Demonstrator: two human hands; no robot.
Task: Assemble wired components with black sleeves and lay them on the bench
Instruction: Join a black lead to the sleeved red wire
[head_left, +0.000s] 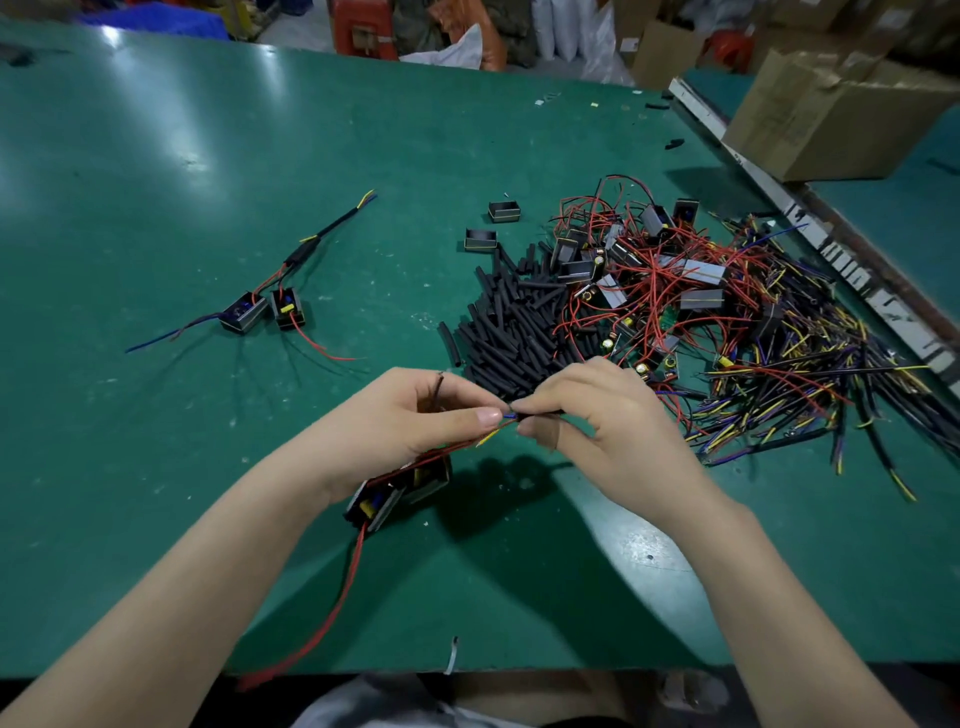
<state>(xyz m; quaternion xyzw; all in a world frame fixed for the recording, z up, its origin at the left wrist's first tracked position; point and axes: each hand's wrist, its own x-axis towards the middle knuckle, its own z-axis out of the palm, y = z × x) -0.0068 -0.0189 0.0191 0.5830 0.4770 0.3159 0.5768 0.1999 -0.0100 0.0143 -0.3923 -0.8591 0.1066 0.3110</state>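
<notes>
A wide green desk fills the view; its near edge is seen at the bottom, and its right edge is marked by a worn metal strip, beyond which a cardboard box is set. Much bare surface is left open across the left and far parts of the desk. The right side is taken up by a tangled heap of wired components, red, yellow and blue leads spilling toward the right edge. A pile of black sleeves is spread just beside that heap, on its left. A finished assembly is laid well apart on the left, its sleeved lead stretched away toward the far side. Two small black housings are placed near the far end of the sleeve pile.

Both forearms are extended over the near edge. The left hand is raised above the desk, wires being pinched between thumb and forefinger, with two components hung beneath the wrist and a red lead trailed past the near edge. The right hand is curled around a black sleeve, held tip to tip against the left-hand wires.
</notes>
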